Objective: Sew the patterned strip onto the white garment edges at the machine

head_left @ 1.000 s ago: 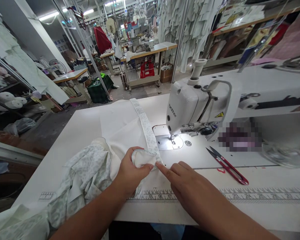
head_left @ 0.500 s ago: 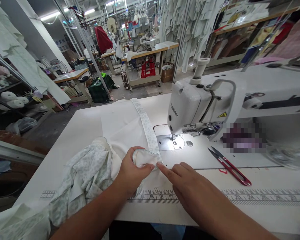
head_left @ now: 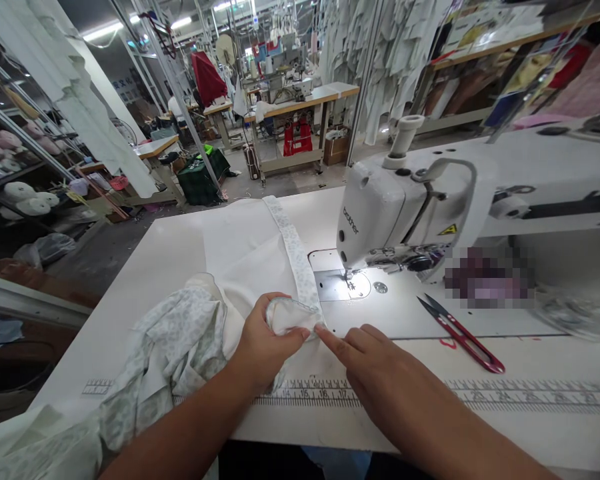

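Gripping is shown by the left hand (head_left: pixel 265 340), whose fingers (head_left: pixel 275 299) are curled around the folded end of a pale green printed binding strip (head_left: pixel 291 317). The right hand (head_left: pixel 380 380) is not grasping: its fingers (head_left: pixel 363 337) are spread low, with the extended index fingertip touching the fold at the strip's edge, just beside the left hand. The strip is laid along a white fabric panel (head_left: pixel 245 257), and both lie on the bench at 12 o'clock from the hands, with the folded end just short of the needle plate (head_left: pixel 343 285). Bunched printed fabric (head_left: pixel 175 340) is heaped at 9 o'clock, spilling over the near corner of the white bench (head_left: pixel 180 260). A ruler tape (head_left: pixel 305 395) is fixed along the bench's near edge. Red-handled thread snips (head_left: pixel 463 335) are laid at 3 o'clock, and a white Brother sewing machine (head_left: pixel 380 213) stands at 1 o'clock, its lit head above the needle plate. Something beyond the snips is blurred and cannot be made out. Farther off, rolls of white and pink material (head_left: pixel 25 200) are shelved at 10 o'clock, a green-covered bin (head_left: pixel 197 177) stands on the floor, and pale garment pieces (head_left: pixel 395 60) are hung at 12 o'clock above another sewing bench (head_left: pixel 300 97).
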Action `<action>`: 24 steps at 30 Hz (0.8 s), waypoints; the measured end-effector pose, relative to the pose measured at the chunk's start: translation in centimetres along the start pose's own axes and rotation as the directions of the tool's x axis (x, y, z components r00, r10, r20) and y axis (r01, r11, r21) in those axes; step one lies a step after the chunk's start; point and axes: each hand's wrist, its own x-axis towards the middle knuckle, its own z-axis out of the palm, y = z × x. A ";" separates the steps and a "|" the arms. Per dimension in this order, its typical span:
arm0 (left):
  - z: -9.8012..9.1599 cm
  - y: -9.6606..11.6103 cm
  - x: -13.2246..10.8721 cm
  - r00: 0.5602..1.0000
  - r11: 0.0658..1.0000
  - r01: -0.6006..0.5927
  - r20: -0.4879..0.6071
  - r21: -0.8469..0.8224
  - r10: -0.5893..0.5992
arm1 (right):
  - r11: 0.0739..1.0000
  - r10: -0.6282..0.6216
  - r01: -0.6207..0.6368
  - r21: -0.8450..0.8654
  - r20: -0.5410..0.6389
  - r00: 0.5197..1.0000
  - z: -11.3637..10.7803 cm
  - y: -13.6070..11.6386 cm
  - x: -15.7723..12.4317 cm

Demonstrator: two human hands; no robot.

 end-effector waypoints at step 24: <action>-0.2 0.5 -0.2 0.997 0.989 0.052 0.058 -0.141 -0.045 | 0.993 0.010 -0.003 0.122 -0.060 0.998 0.8 -0.3 -0.1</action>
